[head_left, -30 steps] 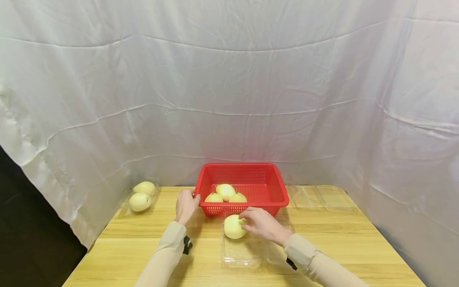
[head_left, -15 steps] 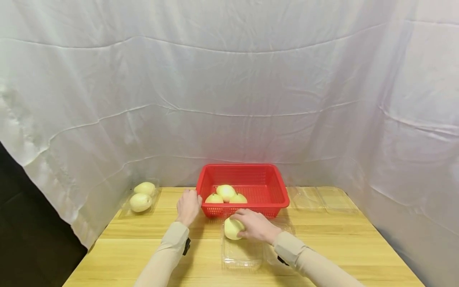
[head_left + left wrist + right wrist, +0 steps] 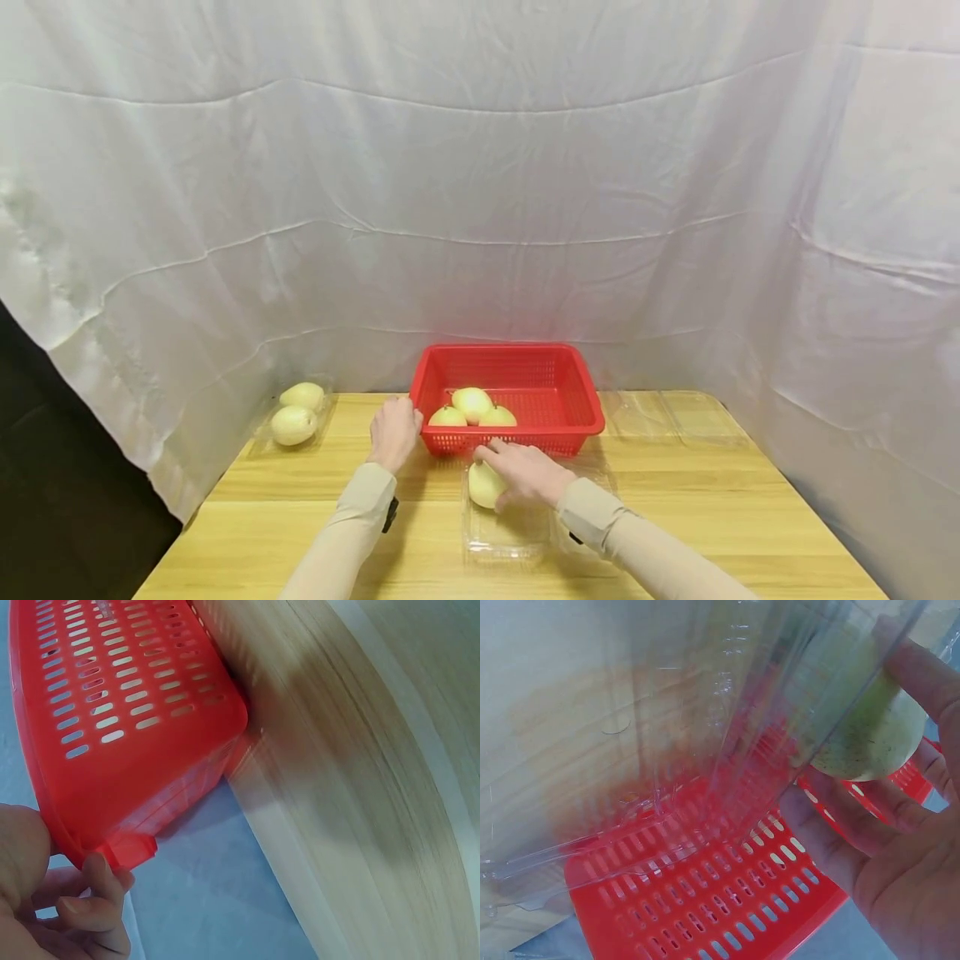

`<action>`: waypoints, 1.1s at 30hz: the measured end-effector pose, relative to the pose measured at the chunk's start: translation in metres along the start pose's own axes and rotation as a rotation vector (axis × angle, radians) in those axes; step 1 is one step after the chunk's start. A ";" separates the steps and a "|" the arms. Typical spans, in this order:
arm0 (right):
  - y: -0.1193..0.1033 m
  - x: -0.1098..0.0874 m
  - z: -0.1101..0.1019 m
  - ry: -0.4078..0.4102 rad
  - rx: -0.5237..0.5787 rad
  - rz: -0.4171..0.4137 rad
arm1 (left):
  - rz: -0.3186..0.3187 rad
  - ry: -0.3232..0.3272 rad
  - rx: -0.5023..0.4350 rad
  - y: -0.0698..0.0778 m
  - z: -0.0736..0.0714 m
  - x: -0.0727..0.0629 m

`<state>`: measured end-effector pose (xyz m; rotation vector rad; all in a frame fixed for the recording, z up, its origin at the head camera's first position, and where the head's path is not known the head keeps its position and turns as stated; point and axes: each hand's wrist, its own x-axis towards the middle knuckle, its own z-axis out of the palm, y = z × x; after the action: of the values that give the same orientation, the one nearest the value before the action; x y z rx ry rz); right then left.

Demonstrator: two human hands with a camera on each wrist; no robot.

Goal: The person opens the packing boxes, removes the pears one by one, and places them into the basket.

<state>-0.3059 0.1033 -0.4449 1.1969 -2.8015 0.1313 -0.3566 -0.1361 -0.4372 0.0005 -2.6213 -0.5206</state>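
My left hand [image 3: 395, 435] grips the left rim of a red perforated plastic basket [image 3: 558, 429]; in the left wrist view its fingers [image 3: 94, 904] curl round the basket's corner. Three pale yellow pears [image 3: 472, 403] lie in the left part of the basket. In front of it, my right hand [image 3: 531, 475] holds another pear [image 3: 483, 486] at the back of a clear plastic clamshell box [image 3: 506, 546]. The right wrist view shows thumb and fingers around this pear [image 3: 870, 742], partly behind the see-through plastic [image 3: 660, 750].
At the back left of the wooden table [image 3: 300, 533], two pears [image 3: 293, 425] lie in another clear box [image 3: 262, 437]. An open clear box [image 3: 701, 417] with nothing in it stands at the back right. A pale curtain [image 3: 480, 208] hangs behind the table.
My right hand has moved a little left and come further over the pear in the clear box. The left hand has stayed at the basket's rim, shifting only slightly.
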 end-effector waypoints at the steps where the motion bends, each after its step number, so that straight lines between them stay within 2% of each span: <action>1: 0.000 0.000 0.000 -0.009 0.003 0.003 | 0.003 0.001 0.004 0.000 0.000 0.000; 9: -0.001 0.001 0.000 -0.048 0.000 0.037 | 0.024 0.006 -0.008 0.003 0.003 0.000; 15: -0.004 0.004 0.002 -0.062 0.008 0.033 | 0.002 0.016 -0.024 -0.001 0.003 -0.003; 21: 0.000 0.003 0.001 -0.030 -0.003 0.000 | -0.032 0.029 -0.068 -0.003 0.003 -0.004; 26: 0.005 -0.002 -0.004 0.005 0.020 -0.028 | -0.071 0.028 -0.068 -0.004 0.002 -0.005; 33: 0.009 -0.007 -0.017 0.030 0.031 -0.011 | -0.093 0.018 -0.070 -0.006 0.000 -0.004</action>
<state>-0.3069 0.1165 -0.4291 1.2064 -2.7767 0.1905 -0.3535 -0.1408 -0.4411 0.1045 -2.5938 -0.6416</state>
